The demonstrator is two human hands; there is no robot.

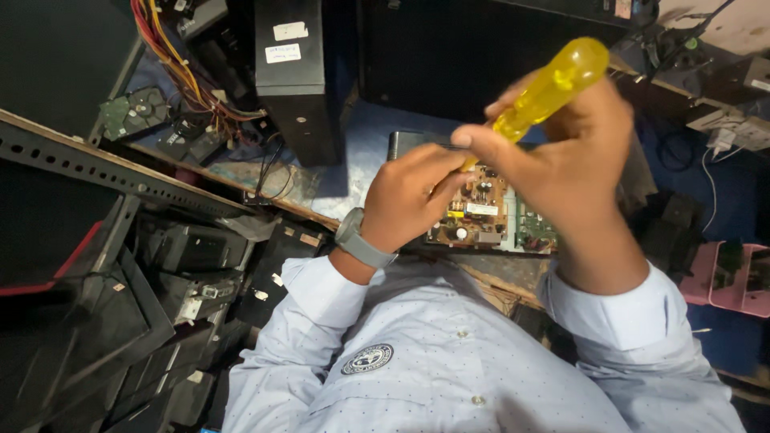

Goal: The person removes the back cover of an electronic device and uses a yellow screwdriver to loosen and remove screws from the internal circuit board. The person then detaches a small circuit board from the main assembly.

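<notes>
The right hand (577, 152) is gripping the yellow screwdriver (549, 84) above the circuit board (481, 212) on the tabletop (361, 152); the left hand (409, 196) is apparently pinching its shaft. Tip seating calls for alignment.

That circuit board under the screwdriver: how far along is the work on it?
Done: the circuit board lies bare on the bench, parts showing. In hand: the right hand grips a yellow-handled screwdriver, its tip hidden behind the left hand, which steadies it above the board. Left: the board still sits on the bench; which screws remain cannot be told.
</notes>
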